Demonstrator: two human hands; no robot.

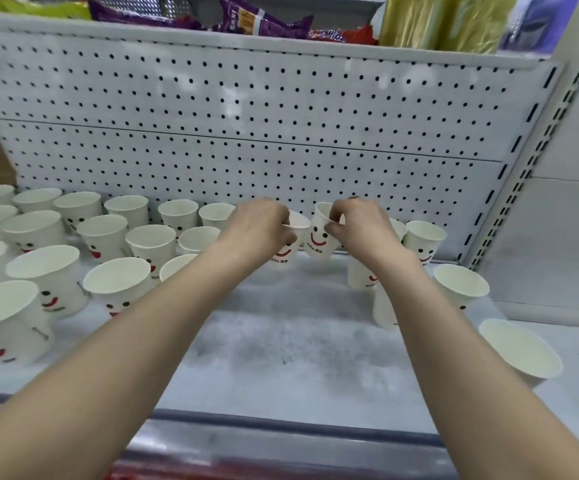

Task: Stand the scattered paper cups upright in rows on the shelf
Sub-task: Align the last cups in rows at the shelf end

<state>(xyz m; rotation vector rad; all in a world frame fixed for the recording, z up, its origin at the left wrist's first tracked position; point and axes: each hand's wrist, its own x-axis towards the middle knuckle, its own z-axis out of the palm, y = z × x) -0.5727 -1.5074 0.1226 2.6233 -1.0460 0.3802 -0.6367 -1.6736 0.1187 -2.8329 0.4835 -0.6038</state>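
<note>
Holding a smiley-face paper cup in each hand, a person works at the back of a white shop shelf (281,344), just in front of its pegboard back panel (246,133). The left hand (258,226) has its fingers curled round the left-hand cup (288,253) near the rim. The right hand (359,225) pinches the rim of the right-hand cup (319,242), which tips slightly towards its neighbour. The two cups sit side by side, almost touching, mouths up; whether their bases rest on the shelf cannot be told. To the left stand the rowed cups (149,242), upright and close-packed. To the right, the looser cups (461,287) stand further apart, some partly hidden behind the right forearm. Snack packets (263,19) crowd the shelf above. The task looks well advanced, with the back row now being extended rightwards. To do this step well, each cup should probably go down flat on its base, level with the back row and spaced like its neighbours. The right-hand cup needs straightening first. The fingers should let go gently, since such light cups are likely to topple or knock over those beside them.
</note>
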